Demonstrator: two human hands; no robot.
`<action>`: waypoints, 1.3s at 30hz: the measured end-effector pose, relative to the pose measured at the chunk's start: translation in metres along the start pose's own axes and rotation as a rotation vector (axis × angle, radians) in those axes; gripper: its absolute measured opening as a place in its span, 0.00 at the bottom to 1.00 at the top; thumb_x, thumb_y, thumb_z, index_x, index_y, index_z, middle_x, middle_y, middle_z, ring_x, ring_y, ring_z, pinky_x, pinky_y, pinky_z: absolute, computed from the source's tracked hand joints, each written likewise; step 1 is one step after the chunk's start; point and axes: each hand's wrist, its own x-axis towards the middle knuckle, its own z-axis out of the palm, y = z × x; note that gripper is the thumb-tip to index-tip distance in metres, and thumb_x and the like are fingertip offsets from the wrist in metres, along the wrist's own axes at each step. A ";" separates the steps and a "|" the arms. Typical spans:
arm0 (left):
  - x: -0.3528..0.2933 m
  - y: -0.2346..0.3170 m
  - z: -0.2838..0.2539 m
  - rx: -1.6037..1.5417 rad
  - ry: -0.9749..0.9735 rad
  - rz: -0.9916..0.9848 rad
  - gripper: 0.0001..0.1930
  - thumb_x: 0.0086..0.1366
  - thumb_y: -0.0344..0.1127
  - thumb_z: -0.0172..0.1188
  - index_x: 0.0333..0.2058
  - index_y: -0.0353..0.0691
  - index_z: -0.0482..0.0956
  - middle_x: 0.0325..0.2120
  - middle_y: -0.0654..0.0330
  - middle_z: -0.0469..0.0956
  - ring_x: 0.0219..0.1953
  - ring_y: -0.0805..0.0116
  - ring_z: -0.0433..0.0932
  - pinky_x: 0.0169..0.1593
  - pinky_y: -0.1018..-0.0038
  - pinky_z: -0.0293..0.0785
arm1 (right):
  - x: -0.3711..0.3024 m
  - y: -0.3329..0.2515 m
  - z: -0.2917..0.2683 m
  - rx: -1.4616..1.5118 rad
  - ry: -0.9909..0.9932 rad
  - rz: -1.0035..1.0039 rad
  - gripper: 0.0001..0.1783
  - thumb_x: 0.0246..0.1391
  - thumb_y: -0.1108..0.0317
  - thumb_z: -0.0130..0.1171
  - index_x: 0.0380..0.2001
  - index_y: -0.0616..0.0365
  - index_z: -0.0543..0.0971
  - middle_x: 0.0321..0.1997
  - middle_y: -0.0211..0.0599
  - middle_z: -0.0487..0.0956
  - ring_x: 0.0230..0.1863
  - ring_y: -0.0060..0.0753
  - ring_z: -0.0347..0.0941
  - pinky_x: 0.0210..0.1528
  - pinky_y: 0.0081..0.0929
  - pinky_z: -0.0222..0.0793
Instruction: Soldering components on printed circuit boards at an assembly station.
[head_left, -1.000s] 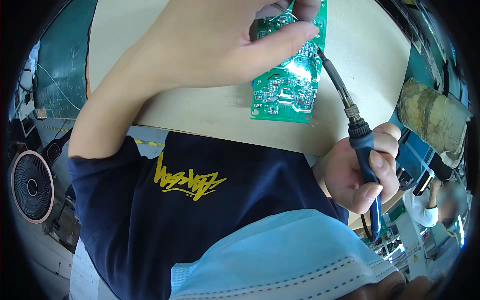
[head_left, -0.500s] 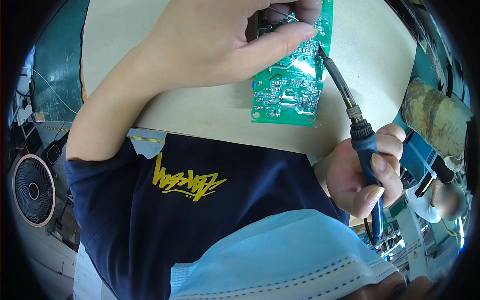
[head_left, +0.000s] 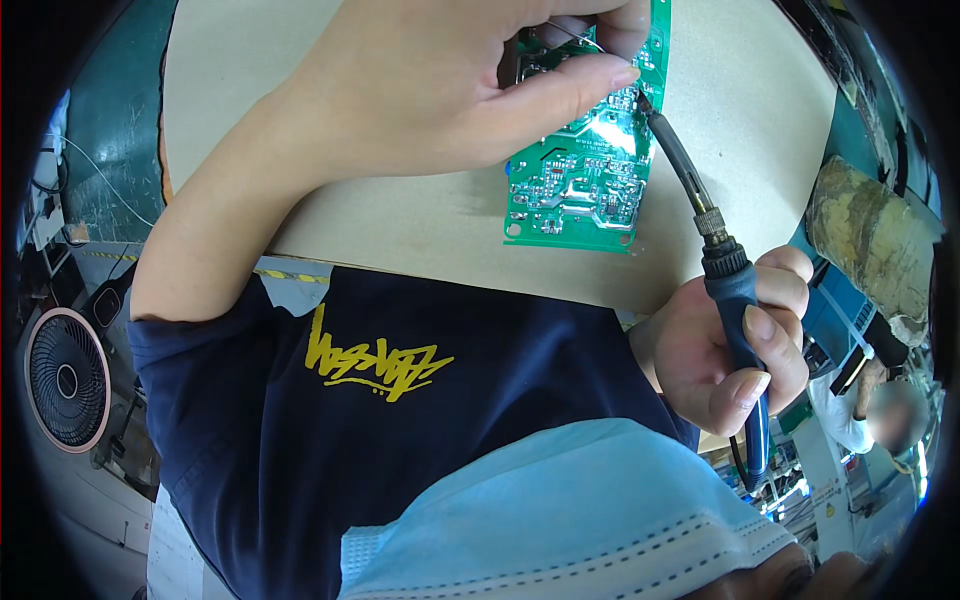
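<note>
A green circuit board (head_left: 575, 190) lies on the tan work surface, its soldered side facing up. My left hand (head_left: 450, 85) reaches over its upper part. Between that hand's thumb and fingers runs a thin silvery solder wire (head_left: 578, 36), slanting toward the board. My right hand (head_left: 735, 350) is wrapped round the blue handle of a soldering iron (head_left: 728, 270). The dark tip of the iron meets the board's right side, just below my left thumb. My left hand hides much of the board's upper left part.
The tan board (head_left: 745, 150) covers the table under the circuit board. A brownish, worn roll-like object (head_left: 868, 240) sits at the right edge. A round fan (head_left: 67, 380) stands at far left. Another person (head_left: 850, 412) is at far right.
Both hands, the iron and the circuit board stay almost in place, with only a tiny shift right in the picture. The person at far right has moved slightly.
</note>
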 end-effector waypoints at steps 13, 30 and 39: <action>0.004 0.004 -0.003 0.063 -0.025 0.027 0.07 0.51 0.26 0.66 0.28 0.43 0.77 0.23 0.64 0.74 0.27 0.66 0.68 0.37 0.69 0.61 | 0.000 0.000 0.000 -0.013 0.000 0.003 0.20 0.63 0.53 0.48 0.35 0.60 0.77 0.16 0.29 0.65 0.21 0.31 0.66 0.33 0.38 0.54; 0.000 0.000 -0.001 0.018 -0.014 -0.003 0.07 0.51 0.26 0.66 0.28 0.43 0.77 0.24 0.64 0.74 0.28 0.66 0.68 0.38 0.69 0.61 | 0.000 0.000 0.001 -0.004 0.010 0.002 0.19 0.62 0.53 0.48 0.35 0.60 0.78 0.15 0.29 0.65 0.21 0.30 0.65 0.34 0.38 0.53; 0.004 0.003 -0.005 0.094 -0.056 0.038 0.07 0.51 0.27 0.66 0.29 0.43 0.78 0.23 0.64 0.74 0.28 0.66 0.68 0.38 0.69 0.61 | 0.001 0.002 0.000 0.037 -0.017 -0.015 0.20 0.61 0.57 0.47 0.39 0.64 0.79 0.14 0.33 0.65 0.22 0.31 0.59 0.35 0.39 0.49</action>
